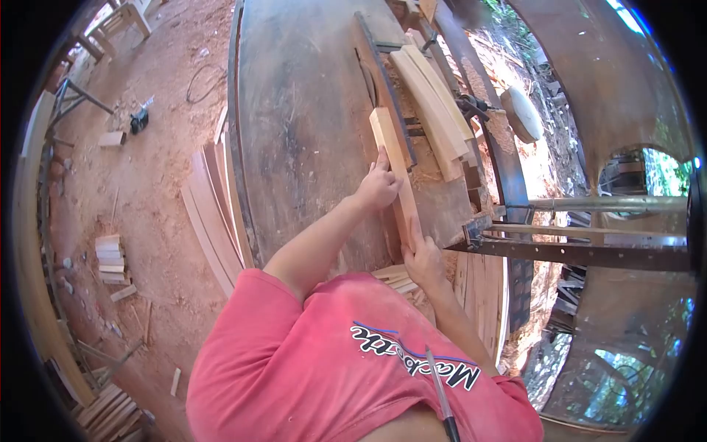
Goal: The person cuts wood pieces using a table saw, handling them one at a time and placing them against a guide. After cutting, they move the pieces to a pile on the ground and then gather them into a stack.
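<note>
A long pale wooden piece (390, 144) lies lengthwise on the worn table (294, 96), beside a dark straight rail (384, 85). My left hand (379, 186) grips its left side around the middle, the index finger stretched along the wood. Nearer my body, my right hand (425, 263) holds the near end, with a finger lying along it. Just beyond the far end, a thin dark curved shape (368, 82) shows next to the rail; I cannot make out exactly what it is.
More pale pieces (429, 103) lie right of the rail. Long boards (210, 214) lean at the table's left edge. A metal frame (589, 254) juts in from the right. Small blocks (112, 259) are stacked on the dirt floor. A pen (442, 398) shows against the red shirt.
</note>
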Available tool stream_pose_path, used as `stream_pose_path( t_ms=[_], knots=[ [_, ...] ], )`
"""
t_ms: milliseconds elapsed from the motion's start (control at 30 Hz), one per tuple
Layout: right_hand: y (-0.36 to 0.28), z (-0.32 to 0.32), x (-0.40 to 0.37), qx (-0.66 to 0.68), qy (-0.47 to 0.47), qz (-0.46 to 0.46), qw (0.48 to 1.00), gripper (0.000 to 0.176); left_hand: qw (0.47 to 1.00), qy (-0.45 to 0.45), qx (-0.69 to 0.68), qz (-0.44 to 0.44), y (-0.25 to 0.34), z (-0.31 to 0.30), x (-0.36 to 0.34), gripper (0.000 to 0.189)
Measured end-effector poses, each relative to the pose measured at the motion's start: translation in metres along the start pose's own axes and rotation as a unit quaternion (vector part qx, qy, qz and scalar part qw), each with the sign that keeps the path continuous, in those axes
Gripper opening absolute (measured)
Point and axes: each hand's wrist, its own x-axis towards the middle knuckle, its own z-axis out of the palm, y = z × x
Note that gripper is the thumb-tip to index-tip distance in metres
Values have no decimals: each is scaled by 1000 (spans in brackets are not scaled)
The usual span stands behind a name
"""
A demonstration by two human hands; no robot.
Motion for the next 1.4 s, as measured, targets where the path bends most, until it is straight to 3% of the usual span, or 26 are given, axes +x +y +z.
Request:
stream_pose_path(
  t_ms=[200,1067,1400],
  knots=[
    [2,2,21,-14,3,-30,999,77,999,16,16,29,-2,-8,12,39],
    [-17,-10,52,-22,-22,4,1000,74,997,33,44,45,-14,-20,41,36],
    [-30,-49,49,19,7,-14,1000,69,999,-4,-26,20,1,-42,36,50]
  ],
)
